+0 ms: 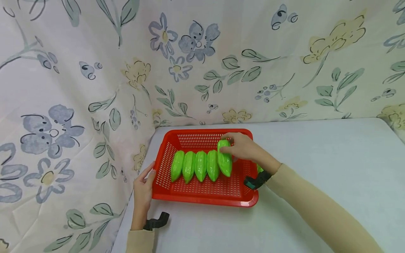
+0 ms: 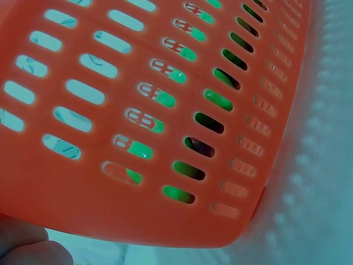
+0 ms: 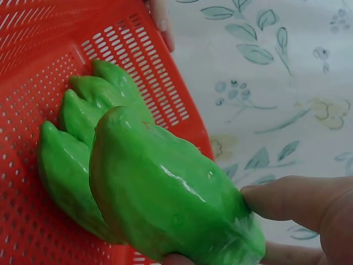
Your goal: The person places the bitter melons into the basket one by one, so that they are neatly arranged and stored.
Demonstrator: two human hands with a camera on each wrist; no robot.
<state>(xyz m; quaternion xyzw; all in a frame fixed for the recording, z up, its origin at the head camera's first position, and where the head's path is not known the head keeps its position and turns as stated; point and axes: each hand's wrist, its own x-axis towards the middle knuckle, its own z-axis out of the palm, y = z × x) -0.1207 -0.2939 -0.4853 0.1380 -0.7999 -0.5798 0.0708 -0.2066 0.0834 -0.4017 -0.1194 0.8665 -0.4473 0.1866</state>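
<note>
A red plastic basket [image 1: 209,201] with slotted walls stands on the white table. My left hand [image 1: 143,184] grips its left rim, and in the left wrist view the basket's side wall [image 2: 182,221] fills most of the picture above my fingertips [image 2: 36,254]. Inside the basket several glossy green gourds [image 1: 200,167] lie side by side in a row, pointed ends toward me. My right hand [image 1: 242,146] pinches one more green gourd [image 1: 225,160] between thumb and fingers at the row's right end. In the right wrist view this held gourd [image 3: 171,187] overlaps the others.
Beyond the basket's right wall a bit of another green thing [image 1: 260,169] shows, mostly hidden by my right wrist. A floral cloth [image 1: 202,70] hangs behind and to the left of the table [image 1: 332,168]. Each wrist carries a black strap [image 1: 157,222].
</note>
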